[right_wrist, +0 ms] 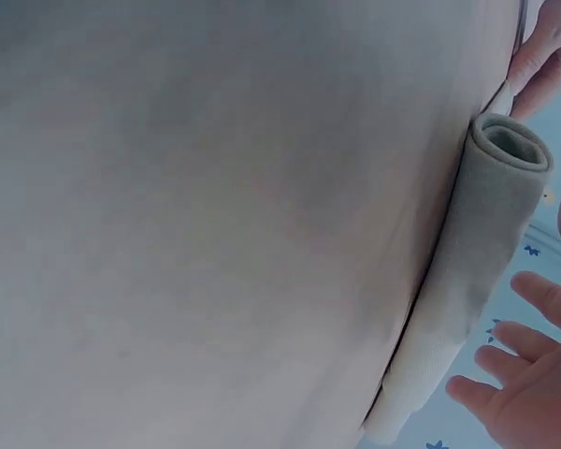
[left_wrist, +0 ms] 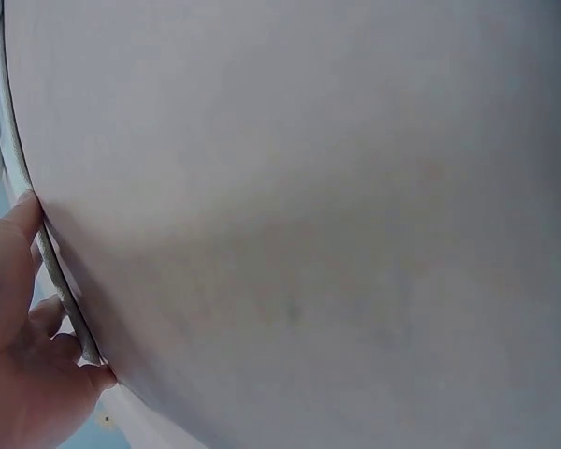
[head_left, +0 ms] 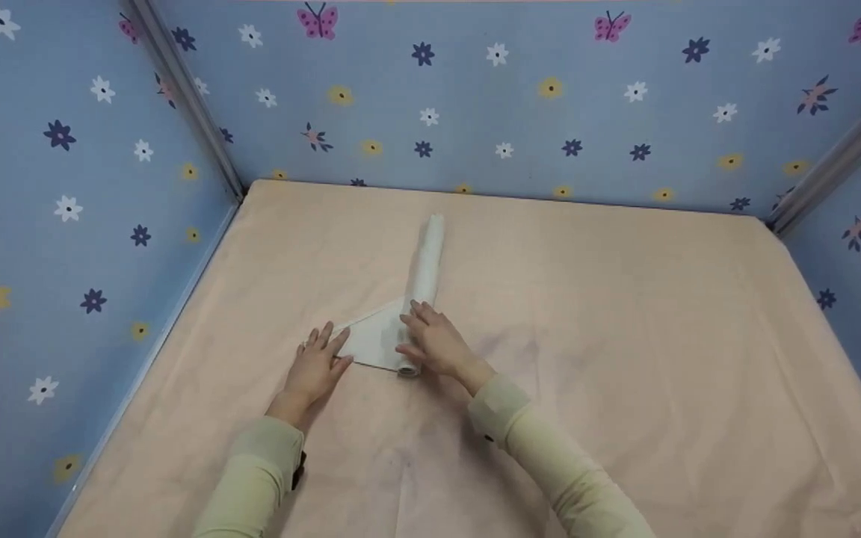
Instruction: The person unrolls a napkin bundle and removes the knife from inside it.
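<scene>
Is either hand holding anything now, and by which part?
Nothing is gripped: the left hand rests on the cloth at its flat corner; the right hand is spread at the rolled part, not grasping it.

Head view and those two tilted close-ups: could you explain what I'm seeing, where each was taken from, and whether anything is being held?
No machine here, just a person's two bare hands. The head view comes from a camera worn on the head, looking forward and down; the close-ups come from a camera on each wrist.

On the peach-coloured surface lies a whitish roll, perhaps cloth, with a flat flap spread out to its left. The left hand rests at the flap's outer end. The right hand is at the roll with fingers spread; whether they touch it is hard to tell. Neither hand seems to grip anything.
</scene>
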